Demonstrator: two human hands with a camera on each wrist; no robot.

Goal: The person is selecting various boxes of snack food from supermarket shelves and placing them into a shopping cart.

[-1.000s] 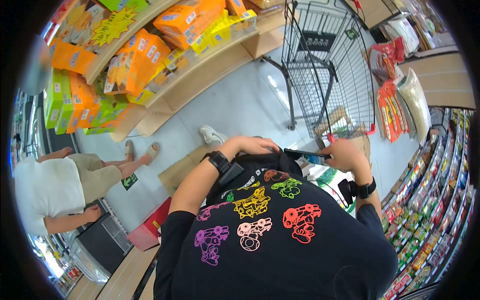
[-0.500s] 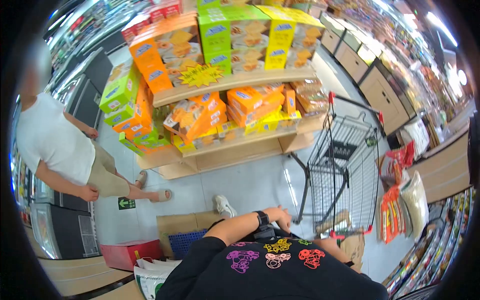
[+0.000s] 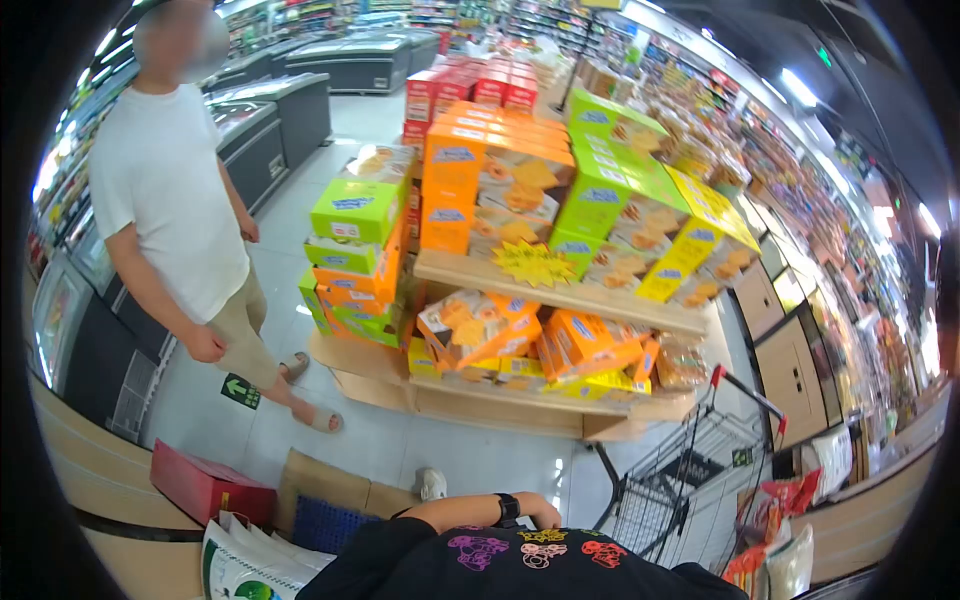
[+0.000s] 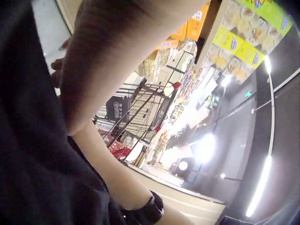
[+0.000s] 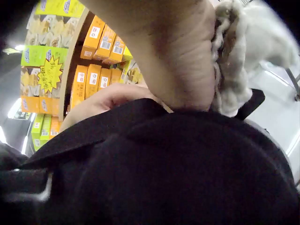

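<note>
My one black T-shirt, printed with coloured cartoon outlines (image 3: 540,578), is in front of the pale wooden shelf stand (image 3: 505,407); I count four figures on it. My left hand (image 3: 540,514), one black band at its wrist, is just over the shirt's front. I can't tell how its fingers lie. My right hand (image 5: 180,56) is close by, over black cloth, with one crumpled off-white thing (image 5: 230,61) beside its heel; its fingers are out of sight, so I can't say if they grip anything.

The stand's upper level has three colour groups of biscuit boxes, orange (image 3: 452,180), green (image 3: 600,190) and yellow (image 3: 705,235), and one yellow starburst sign (image 3: 533,263). Right of the stand is one wire shopping cart (image 3: 690,470). Left of it is one person in a white T-shirt (image 3: 170,190), wearing two beige slippers. Before its left end sit one red box (image 3: 212,485) and one blue mesh basket (image 3: 330,525).
</note>
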